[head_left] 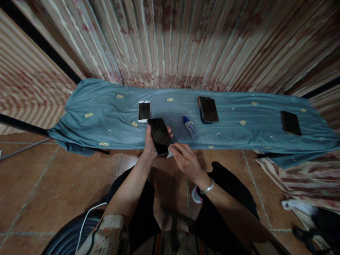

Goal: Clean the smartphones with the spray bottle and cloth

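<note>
Over the near edge of the cloth-covered surface, we held a black phone in our left hand, fingers wrapped around its sides, screen up. Our right hand pinched a small white wipe against the phone's lower corner. Behind it lay a white phone, and a small bottle lay just to the right. Farther right rested a phone in a case and another dark phone.

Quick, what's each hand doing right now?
Left hand: closed, holding a black phone.
Right hand: closed, pressing a small white cloth to the phone.
</note>
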`<state>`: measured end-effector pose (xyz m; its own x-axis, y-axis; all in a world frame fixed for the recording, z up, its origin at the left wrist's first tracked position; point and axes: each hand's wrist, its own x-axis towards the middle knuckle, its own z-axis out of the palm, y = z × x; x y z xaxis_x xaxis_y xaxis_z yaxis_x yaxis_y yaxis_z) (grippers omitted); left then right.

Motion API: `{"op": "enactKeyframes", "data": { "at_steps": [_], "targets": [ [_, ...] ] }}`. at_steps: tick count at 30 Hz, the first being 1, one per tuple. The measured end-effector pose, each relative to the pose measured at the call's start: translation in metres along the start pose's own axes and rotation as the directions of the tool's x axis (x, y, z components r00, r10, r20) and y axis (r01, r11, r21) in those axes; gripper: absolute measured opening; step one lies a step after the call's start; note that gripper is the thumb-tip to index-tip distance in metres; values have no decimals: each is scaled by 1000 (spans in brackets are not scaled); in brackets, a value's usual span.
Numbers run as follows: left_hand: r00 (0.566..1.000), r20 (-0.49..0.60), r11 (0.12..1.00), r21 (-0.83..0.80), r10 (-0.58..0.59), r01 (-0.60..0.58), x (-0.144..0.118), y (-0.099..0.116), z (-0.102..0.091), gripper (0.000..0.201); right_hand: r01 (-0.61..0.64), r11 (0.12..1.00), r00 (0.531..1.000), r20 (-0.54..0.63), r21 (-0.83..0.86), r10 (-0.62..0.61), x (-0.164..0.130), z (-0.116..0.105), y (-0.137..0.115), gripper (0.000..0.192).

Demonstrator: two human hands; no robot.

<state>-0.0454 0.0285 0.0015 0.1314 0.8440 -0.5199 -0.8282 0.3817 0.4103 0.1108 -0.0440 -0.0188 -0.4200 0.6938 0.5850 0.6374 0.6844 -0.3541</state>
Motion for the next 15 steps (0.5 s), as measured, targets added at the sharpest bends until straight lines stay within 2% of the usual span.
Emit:
{"op": "enactKeyframes", "data": {
  "at_steps": [5, 10, 15],
  "targets": [
    [1000, 18, 1000, -9, -2, 2, 2, -5, -2, 68, 31, 1000, 998, 52, 5, -31, 2, 3, -10, 36],
    [999, -31, 999, -7, -42, 42, 4, -10, -4, 74, 18, 997, 998, 58, 70, -22, 6, 6, -19, 39],
    [998, -64, 1000, 24, -14, 15, 6, -12, -7, 82, -61, 983, 998, 24, 171, 58, 11, 11, -24, 34]
  ]
}}
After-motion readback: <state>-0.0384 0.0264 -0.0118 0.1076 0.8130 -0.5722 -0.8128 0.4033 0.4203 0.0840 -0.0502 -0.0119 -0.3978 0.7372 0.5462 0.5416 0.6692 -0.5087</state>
